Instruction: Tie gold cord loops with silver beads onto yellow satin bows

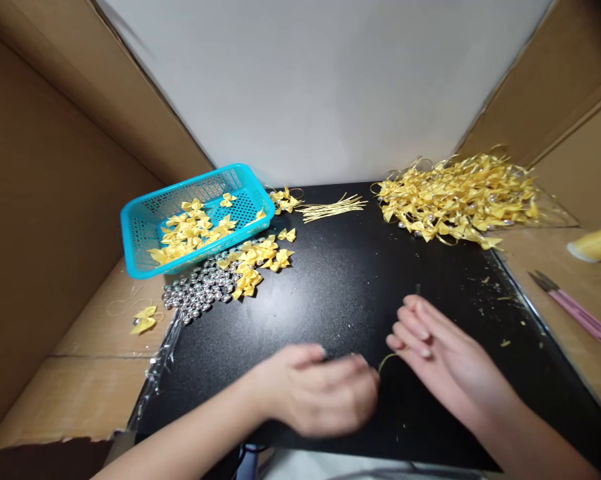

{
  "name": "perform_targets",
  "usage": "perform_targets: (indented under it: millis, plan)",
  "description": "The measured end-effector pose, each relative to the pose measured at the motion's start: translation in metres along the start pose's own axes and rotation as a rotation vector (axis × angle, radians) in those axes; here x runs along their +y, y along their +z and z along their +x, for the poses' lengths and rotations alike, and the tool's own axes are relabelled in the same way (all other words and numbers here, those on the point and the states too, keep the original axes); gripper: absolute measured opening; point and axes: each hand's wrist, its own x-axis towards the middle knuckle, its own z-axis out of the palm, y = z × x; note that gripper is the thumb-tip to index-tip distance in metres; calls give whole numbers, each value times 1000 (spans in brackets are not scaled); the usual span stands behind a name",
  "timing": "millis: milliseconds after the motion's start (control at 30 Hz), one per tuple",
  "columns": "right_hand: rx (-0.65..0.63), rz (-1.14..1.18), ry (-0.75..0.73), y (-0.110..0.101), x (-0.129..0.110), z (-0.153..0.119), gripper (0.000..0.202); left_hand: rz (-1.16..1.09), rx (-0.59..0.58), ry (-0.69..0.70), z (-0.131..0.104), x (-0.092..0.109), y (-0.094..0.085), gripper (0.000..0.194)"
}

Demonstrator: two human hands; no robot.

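The left hand (330,397) and right hand (443,353) are bare, with slender fingers and bare forearms (220,423). Pale fabric (320,465) shows below, possibly clothing.

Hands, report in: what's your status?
Left hand curled, grip hidden. Right hand, fingers bent. Thin yellow cord between. Pink-handled metal snips off right.

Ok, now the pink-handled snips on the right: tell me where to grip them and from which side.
Probably best by the pink handle of the snips, with the right hand coming from above on the near, right side. They lie on the cardboard with the handle end nearer you and the bare blades pointing away to the left.
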Motion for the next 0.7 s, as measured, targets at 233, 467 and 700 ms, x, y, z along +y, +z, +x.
perform_targets:
  millis: [233,467,700]
  plan:
    - [20,-260,-374,-7,-36,4,11,560,11,-1006,-36,-90,-16,21]
    - [26,-278,-334,-14,-35,17,9,654,-173,-895,-35,-96,-2,29]
    - [-22,-440,-312,-21,-32,24,17,466,239,-1082,-18,-90,-17,20]
